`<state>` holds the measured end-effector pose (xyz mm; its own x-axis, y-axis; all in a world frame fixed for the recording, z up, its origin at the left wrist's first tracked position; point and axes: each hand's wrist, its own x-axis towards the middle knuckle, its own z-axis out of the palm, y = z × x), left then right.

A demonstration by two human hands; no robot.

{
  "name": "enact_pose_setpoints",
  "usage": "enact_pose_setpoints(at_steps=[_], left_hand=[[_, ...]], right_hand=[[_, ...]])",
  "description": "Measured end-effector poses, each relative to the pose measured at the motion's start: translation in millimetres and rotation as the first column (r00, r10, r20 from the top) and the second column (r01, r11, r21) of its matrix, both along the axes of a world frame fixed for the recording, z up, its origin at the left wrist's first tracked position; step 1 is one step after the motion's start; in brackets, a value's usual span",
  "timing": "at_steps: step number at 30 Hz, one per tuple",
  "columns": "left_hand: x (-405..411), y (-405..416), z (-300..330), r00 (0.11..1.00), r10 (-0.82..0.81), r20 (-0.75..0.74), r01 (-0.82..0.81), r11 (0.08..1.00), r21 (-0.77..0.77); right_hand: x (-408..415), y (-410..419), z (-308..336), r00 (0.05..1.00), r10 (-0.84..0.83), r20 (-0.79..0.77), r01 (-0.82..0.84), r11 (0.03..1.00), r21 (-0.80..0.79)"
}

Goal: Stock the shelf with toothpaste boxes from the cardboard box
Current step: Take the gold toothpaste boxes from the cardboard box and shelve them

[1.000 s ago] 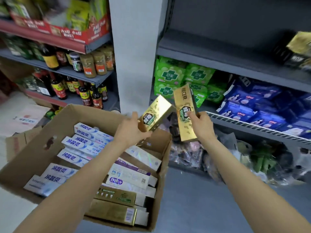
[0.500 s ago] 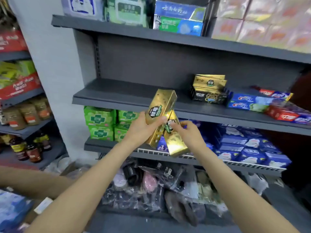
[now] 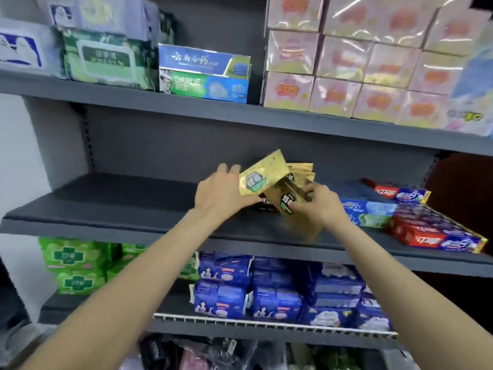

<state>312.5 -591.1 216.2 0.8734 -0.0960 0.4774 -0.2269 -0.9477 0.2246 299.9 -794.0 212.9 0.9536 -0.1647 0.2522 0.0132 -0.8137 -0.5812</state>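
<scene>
You hold one gold toothpaste box (image 3: pixel 262 174) in your left hand (image 3: pixel 221 193) and seemingly another (image 3: pixel 294 202) in your right hand (image 3: pixel 320 206), fingers curled, above the middle shelf (image 3: pixel 120 206); next, lay both beside the gold stack (image 3: pixel 302 169).

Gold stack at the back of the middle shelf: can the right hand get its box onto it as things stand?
Probably yes. The right hand grips its gold box just in front of the gold stack, with nothing above the stack. The left hand's gold box sits close beside and may crowd it.
</scene>
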Motion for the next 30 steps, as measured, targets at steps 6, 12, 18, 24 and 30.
enact_pose_setpoints(at_steps=[6, 12, 18, 24, 30], left_hand=[[74.0, -29.0, 10.6, 0.999, 0.042, 0.031, -0.047, 0.977, 0.206], [114.9, -35.2, 8.7, 0.994, 0.099, -0.044, -0.090, 0.980, 0.176], [130.2, -52.4, 12.0, 0.997, 0.055, 0.059, -0.065, 0.979, 0.191], [137.6, -49.0, 3.6, 0.997, 0.066, 0.043, -0.073, 0.976, 0.205], [140.5, -53.3, 1.5, 0.999, 0.032, 0.036, -0.039, 0.978, 0.207]], right_hand=[[107.1, -45.7, 0.3, 0.999, -0.038, -0.028, 0.034, 0.991, -0.131], [168.8, -70.4, 0.3, 0.984, 0.160, -0.083, -0.175, 0.957, -0.230], [200.1, -65.5, 0.4, 0.916, 0.386, -0.110, -0.401, 0.888, -0.225], [206.8, -88.5, -14.9, 0.938, 0.342, -0.061, -0.343, 0.883, -0.321], [202.6, -83.8, -25.2, 0.974, 0.224, 0.033, -0.204, 0.930, -0.307]])
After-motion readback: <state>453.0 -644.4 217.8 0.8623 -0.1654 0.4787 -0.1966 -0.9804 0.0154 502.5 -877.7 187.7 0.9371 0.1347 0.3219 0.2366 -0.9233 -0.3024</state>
